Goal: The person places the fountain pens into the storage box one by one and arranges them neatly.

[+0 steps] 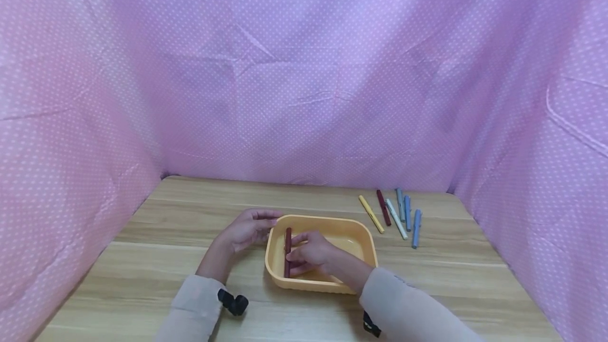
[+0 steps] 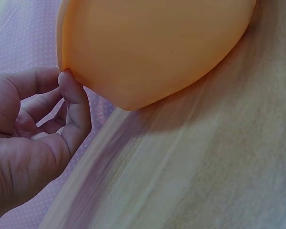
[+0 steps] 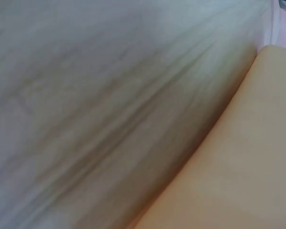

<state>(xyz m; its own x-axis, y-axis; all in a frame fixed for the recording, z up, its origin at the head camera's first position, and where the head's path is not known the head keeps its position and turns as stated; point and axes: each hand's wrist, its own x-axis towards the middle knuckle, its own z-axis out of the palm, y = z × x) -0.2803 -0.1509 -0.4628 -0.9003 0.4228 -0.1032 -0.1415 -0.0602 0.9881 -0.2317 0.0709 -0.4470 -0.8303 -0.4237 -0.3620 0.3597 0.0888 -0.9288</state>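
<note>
A yellow-orange plastic tray [image 1: 360, 247] with rounded corners lies on the table. My left hand [image 1: 247, 230] is at its far left corner; in the left wrist view the thumb and index finger of the left hand [image 2: 35, 129] pinch the rim of the tray [image 2: 162, 43]. Inside the tray, my right hand [image 1: 313, 252] holds a dark red pen [image 1: 287, 244] near the left wall, the pen pointing away from me. The right wrist view catches only the outer wall of the tray [image 3: 238, 162], without the hand.
Right of the tray's far side lie several pens: a yellow one [image 1: 371, 214], a dark red one [image 1: 383, 208], a white one [image 1: 396, 219], a grey-blue one [image 1: 400, 205] and blue ones [image 1: 416, 228]. Pink dotted cloth [image 1: 304, 94] surrounds the wooden table [image 1: 157, 236].
</note>
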